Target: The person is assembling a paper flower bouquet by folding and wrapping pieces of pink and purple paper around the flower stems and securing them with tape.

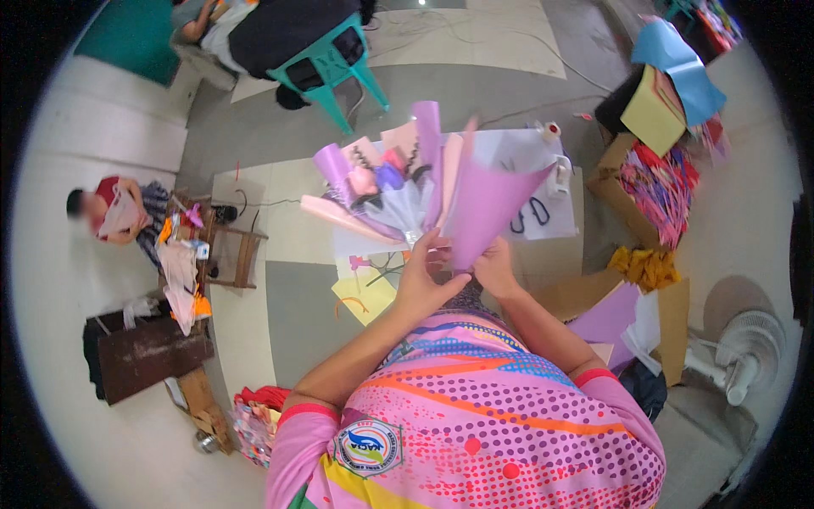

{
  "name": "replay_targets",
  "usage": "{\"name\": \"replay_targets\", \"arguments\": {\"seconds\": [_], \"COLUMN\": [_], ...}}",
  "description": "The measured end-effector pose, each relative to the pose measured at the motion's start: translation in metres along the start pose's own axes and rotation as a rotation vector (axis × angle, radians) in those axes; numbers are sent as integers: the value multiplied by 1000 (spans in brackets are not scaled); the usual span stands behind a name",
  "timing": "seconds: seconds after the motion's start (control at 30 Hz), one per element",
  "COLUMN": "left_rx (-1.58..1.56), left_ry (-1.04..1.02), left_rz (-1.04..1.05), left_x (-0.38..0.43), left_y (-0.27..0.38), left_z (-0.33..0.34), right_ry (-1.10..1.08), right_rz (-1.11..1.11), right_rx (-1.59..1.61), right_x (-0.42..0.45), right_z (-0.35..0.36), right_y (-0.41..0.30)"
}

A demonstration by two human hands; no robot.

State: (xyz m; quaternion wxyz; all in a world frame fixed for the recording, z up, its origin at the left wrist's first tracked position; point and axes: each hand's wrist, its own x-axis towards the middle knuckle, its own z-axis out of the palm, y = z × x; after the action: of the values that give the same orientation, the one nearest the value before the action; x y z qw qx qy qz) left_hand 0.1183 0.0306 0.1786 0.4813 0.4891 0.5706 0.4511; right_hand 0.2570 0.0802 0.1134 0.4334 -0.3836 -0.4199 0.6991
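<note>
A purple paper sheet point(493, 203), rolled into a cone with its wide end away from me, stands between my hands. My left hand point(429, 277) curls round the cone's narrow lower end, thumb across the tip. On the other side, my right hand point(495, 267) grips the cone's lower edge; some of its fingers are hidden behind the paper. Just left of the cone is a bouquet point(388, 184) with pink and purple flowers, white inner wrap and rolled pink and purple paper. Its gathered stem end comes close to my left fingertips.
On the white tabletop point(566, 219) are dark-handled scissors point(539, 211) and a tape dispenser point(559, 175). A pink glue gun point(358, 263) is by yellow paper point(375, 296). Boxes point(613, 184) of coloured material and a fan point(744, 350) stand right; a person point(121, 210) is left, a green chair point(327, 60) ahead.
</note>
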Motion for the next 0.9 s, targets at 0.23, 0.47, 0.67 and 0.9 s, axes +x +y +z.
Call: {"name": "replay_targets", "arguments": {"seconds": [0.23,0.47,0.67,0.9], "left_rx": [-218,-547,-770,-860], "left_ry": [366,848,1050,938], "left_rz": [-77,-293,-269,-358], "left_x": [-26,-41,-50,-40], "left_y": [-17,-76,-151,-168], "left_z": [-51,-83,-89,-80], "right_ry": [-216,31,156,104], "right_rz": [-179,-233,113,160], "right_rx": [-559,-788,-1092,-1061], "right_x": [20,34,32,45], "right_z": [82,78,52,53], "right_y": [-7,23,52,77]}}
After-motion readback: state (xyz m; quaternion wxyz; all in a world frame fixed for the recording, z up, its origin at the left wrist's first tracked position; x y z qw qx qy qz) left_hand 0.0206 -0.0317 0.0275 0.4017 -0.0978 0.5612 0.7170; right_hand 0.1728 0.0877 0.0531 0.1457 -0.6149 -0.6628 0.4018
